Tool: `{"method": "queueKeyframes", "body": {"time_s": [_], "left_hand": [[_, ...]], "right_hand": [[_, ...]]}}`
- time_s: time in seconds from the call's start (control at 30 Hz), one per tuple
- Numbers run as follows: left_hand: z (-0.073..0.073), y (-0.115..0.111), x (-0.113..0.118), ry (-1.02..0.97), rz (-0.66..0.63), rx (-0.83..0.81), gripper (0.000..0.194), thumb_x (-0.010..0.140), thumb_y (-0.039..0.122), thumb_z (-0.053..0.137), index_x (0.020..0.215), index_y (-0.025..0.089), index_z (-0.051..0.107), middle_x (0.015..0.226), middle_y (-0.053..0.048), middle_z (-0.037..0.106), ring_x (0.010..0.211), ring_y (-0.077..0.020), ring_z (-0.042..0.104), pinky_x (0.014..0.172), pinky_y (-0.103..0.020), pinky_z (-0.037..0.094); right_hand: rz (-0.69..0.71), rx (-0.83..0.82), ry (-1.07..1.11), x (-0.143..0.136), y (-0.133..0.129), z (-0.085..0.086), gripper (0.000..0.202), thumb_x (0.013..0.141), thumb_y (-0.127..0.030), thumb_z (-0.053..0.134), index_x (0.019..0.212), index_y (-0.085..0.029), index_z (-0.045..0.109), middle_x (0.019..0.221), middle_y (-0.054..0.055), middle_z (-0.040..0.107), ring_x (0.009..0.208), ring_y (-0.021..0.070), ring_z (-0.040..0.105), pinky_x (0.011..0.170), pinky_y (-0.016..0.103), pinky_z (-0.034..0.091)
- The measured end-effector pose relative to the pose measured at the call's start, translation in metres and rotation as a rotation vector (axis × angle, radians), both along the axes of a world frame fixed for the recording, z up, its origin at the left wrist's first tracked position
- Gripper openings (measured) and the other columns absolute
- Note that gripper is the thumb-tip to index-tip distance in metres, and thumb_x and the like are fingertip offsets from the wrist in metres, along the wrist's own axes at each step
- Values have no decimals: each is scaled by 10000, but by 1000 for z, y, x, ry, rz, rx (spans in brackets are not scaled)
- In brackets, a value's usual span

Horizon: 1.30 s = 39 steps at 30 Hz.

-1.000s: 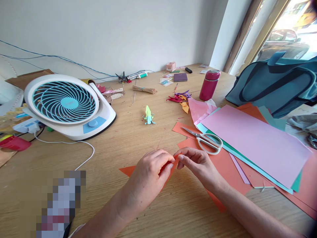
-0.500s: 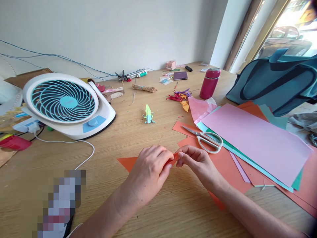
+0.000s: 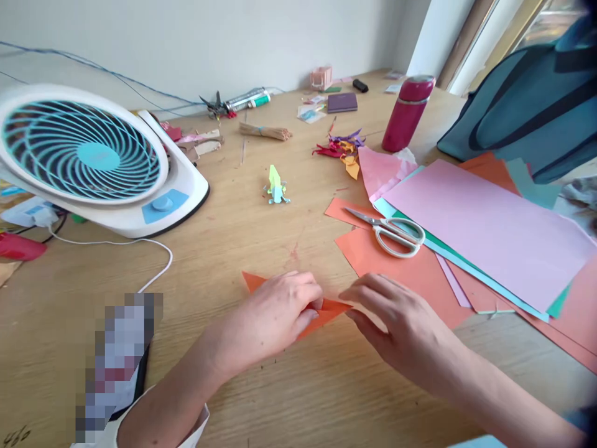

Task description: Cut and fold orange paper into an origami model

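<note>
A folded piece of orange paper [image 3: 332, 313] lies low over the wooden table, its other corner showing beyond my left wrist. My left hand [image 3: 282, 305] is closed on its middle, thumb in front and fingers curled over the top, hiding much of the folds. At the pointed right end of the paper is my right hand [image 3: 396, 326], thumb and fingers apart around the tip; whether they touch it I cannot tell. Scissors with white handles [image 3: 398, 238] rest on orange sheets [image 3: 415, 280] beyond my right hand.
A white fan [image 3: 172, 214] stands at left, its cable running to a pixelated phone-like object [image 3: 121, 361]. A small green and blue paper figure [image 3: 275, 185] stands mid-table. Coloured sheets [image 3: 489, 230], a magenta flask [image 3: 408, 115] and a blue bag [image 3: 508, 112] occupy the right.
My right fingers have parted from their pinch at the paper's right end and moved slightly right. More of that pointed end shows. The view has tilted down.
</note>
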<state>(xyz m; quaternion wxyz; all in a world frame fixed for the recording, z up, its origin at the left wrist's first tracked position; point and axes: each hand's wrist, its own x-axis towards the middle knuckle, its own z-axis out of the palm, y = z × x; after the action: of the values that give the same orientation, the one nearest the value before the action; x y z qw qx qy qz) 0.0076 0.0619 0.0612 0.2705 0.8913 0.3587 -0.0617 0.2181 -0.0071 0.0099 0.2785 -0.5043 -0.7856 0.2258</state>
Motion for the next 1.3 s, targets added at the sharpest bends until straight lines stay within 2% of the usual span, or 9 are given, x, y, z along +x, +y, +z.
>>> {"method": "queueKeyframes", "body": {"time_s": [0.1, 0.17, 0.3, 0.47, 0.73, 0.97, 1.1, 1.3], "left_hand": [[-9, -10, 3, -45, -115, 63, 194, 951, 97, 508, 792, 174, 589, 981, -14, 584, 951, -173, 545, 841, -309, 445], [-14, -16, 6, -39, -156, 117, 220, 950, 73, 488, 777, 168, 586, 996, -33, 566, 952, -184, 530, 828, -321, 447], [-21, -26, 9, 26, -187, 157, 241, 903, -16, 463, 810, 175, 577, 898, -19, 538, 828, -180, 520, 742, -325, 448], [-26, -31, 12, 44, -231, 180, 295, 855, -54, 472, 947, 193, 603, 950, -12, 565, 837, -179, 547, 796, -354, 468], [-34, -31, 8, -52, -302, 223, 335, 921, 4, 428, 1100, 216, 616, 978, -28, 589, 878, -164, 563, 813, -301, 482], [-39, -30, 6, -95, -309, 227, 328, 938, 54, 454, 1152, 237, 622, 983, -39, 610, 909, -175, 577, 856, -321, 490], [-39, -28, 5, -101, -306, 199, 345, 938, 55, 449, 1168, 248, 619, 999, -34, 618, 921, -173, 585, 874, -327, 497], [-40, -26, 5, -123, -303, 201, 361, 941, 56, 437, 1187, 254, 614, 999, -37, 631, 919, -175, 595, 877, -336, 508]], "right_hand": [[27, 117, -55, 7, -41, -15, 209, 985, -109, 456, 1077, -184, 628, 950, 75, 640, 800, 187, 584, 713, 348, 458], [-17, 108, -78, 11, -64, -26, 221, 976, -96, 478, 1134, -166, 618, 974, 93, 637, 828, 198, 585, 725, 356, 458], [-151, 142, -87, 12, -86, -37, 237, 938, -53, 533, 1126, -160, 629, 942, 87, 638, 798, 193, 571, 702, 347, 448], [-170, 137, -70, 2, -85, -34, 186, 946, -64, 535, 1086, -148, 626, 894, 78, 635, 739, 178, 555, 663, 334, 447], [-170, 156, -96, -5, -88, -38, 331, 939, -78, 549, 1269, -94, 567, 806, 61, 598, 705, 180, 519, 644, 340, 424], [-181, 105, -115, -10, -81, -35, 325, 954, -108, 529, 1276, -99, 568, 756, 30, 604, 648, 163, 527, 639, 333, 415], [-200, 119, -108, -10, -81, -37, 288, 950, -103, 531, 1232, -85, 591, 757, 41, 620, 654, 165, 543, 656, 339, 430], [-190, 155, -137, -8, -86, -41, 355, 937, -89, 543, 1292, -87, 561, 741, 47, 633, 646, 174, 541, 649, 348, 433]]}}
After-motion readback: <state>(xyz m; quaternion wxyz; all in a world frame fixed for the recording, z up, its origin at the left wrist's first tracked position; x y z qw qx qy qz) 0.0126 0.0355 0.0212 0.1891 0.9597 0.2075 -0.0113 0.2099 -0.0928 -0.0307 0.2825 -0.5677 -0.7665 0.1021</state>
